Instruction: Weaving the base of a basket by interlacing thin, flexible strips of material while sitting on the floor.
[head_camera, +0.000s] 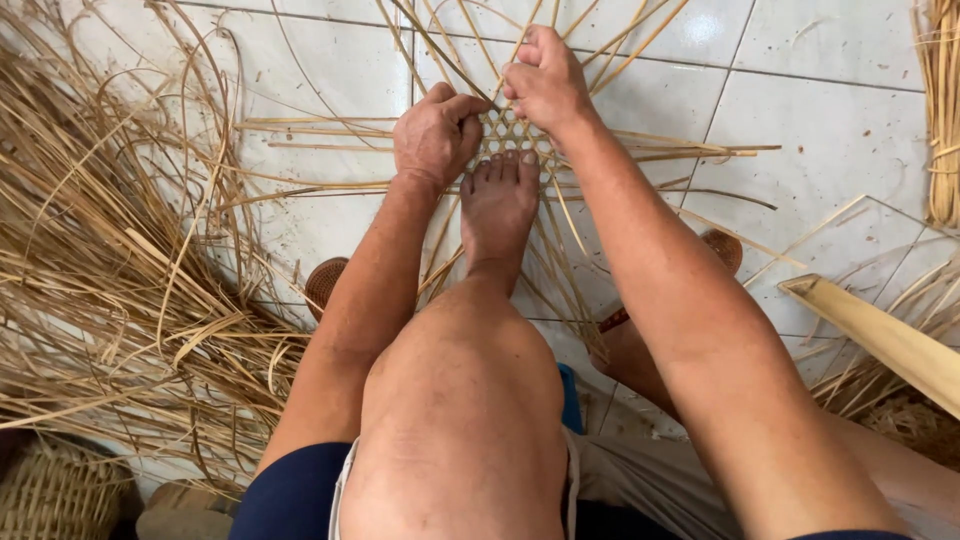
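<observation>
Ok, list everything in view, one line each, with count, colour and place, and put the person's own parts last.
woven panel: one, tan open weave with loose strips fanning out, on the floor under the toes
pile of strips: one, straw-coloured, left side
bundle of strips: one, straw-coloured, right edge
wide slat: one, pale yellow, right
woven basket: one, tan, bottom left corner
tiled floor: white, underneath everything
foot: one, bare, toes pressing on the panel
left hand: closed on strips at the panel's left side
right hand: pinching a strip at the panel's top
</observation>
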